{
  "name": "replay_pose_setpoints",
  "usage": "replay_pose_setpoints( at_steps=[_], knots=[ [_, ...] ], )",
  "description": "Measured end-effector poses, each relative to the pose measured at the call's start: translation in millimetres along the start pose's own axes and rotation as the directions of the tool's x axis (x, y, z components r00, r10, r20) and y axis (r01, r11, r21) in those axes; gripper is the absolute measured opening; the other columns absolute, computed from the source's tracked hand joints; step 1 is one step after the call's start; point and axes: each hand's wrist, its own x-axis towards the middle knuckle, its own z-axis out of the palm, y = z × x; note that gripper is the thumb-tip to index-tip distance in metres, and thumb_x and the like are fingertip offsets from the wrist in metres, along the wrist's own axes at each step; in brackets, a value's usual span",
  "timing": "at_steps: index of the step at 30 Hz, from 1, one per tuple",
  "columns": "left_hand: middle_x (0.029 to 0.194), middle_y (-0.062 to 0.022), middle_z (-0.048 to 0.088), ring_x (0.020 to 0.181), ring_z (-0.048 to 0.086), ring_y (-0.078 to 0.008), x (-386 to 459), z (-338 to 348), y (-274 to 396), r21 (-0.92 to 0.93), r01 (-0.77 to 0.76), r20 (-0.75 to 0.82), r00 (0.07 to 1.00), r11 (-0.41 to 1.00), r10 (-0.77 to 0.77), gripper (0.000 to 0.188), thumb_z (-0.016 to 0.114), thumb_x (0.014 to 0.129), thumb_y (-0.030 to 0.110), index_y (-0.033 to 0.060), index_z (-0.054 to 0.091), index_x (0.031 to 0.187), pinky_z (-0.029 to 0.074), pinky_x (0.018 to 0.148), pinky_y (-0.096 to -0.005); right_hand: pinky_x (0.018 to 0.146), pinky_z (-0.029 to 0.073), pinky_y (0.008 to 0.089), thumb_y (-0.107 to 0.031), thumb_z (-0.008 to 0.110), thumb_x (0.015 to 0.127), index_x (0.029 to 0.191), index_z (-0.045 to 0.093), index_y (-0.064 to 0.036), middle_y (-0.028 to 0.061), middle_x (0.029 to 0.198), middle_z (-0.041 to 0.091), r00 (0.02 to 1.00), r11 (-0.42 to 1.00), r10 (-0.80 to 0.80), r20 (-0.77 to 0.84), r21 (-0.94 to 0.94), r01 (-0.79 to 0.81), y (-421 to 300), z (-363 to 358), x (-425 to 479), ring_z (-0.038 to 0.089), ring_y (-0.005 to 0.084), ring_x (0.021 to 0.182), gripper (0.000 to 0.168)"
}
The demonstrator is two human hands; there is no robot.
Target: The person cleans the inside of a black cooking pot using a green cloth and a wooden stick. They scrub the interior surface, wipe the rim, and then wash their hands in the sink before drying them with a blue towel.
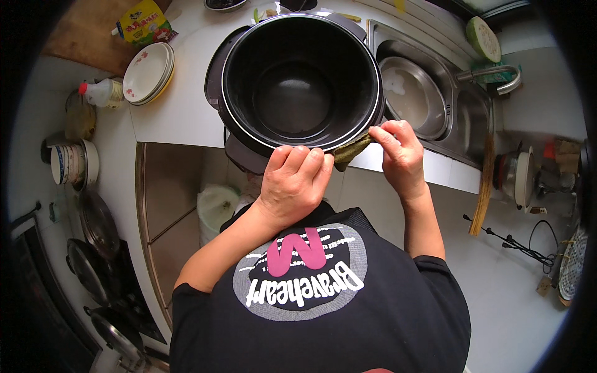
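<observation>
A large electric cooker [215,74] with a black inner pot [294,100] stands in front of me, its opening facing up. The pot looks bare inside, with a light reflection on its bottom. The fingers of my left hand [298,182] hook over the near rim. My right hand [402,156] pinches an olive-green cloth [350,151] at the cooker's near right edge. The cloth hangs folded between both hands and touches the outside just below the rim. My left fingertips are beside its left end.
Right of the cooker, a steel sink [459,109] holds a metal basin [419,102] of cloudy water below a faucet [508,77]. Stacked plates [148,74], a plastic bottle [102,92] and a yellow pouch [143,23] lie left. Pans [116,328] line the left counter; a bin [217,207] stands below.
</observation>
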Motion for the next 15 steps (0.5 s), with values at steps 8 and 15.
replay_pose_setpoints(
  at_steps=[8, 15],
  knots=[
    [0.096, -0.0050, 0.055, 0.092, 0.053, -0.0213, 0.7, 3.3, 5.0, 0.074, 0.016, -0.022, 1.000, 0.997, -0.014, 0.032, 0.064, 0.069, 0.015, 0.0040, 0.065, 0.099, 0.039, 0.084, -0.0369, 0.062, 0.051, 0.0348, 0.009, 0.064, 0.061, 0.088, 0.066, -0.001, 0.0094, 0.081, 0.060, 0.997, 0.997, -0.072, 0.023, 0.002, 0.072, 0.6, -3.7, 6.9, 0.058, 0.0253, 0.071, 0.029],
    [0.100, -0.0051, 0.054, 0.100, 0.050, -0.0217, 13.9, 23.2, 6.4, 0.075, -0.037, -0.016, 0.999, 0.997, 0.038, 0.030, 0.068, 0.071, 0.018, 0.0051, 0.064, 0.098, 0.037, 0.090, -0.0375, 0.066, 0.052, 0.0350, 0.009, 0.063, 0.062, 0.091, 0.066, -0.001, 0.0097, 0.085, 0.060, 0.999, 0.995, -0.044, -0.026, -0.089, 0.042, 15.9, -0.4, 11.8, 0.058, 0.0268, 0.076, 0.031]
  ],
)
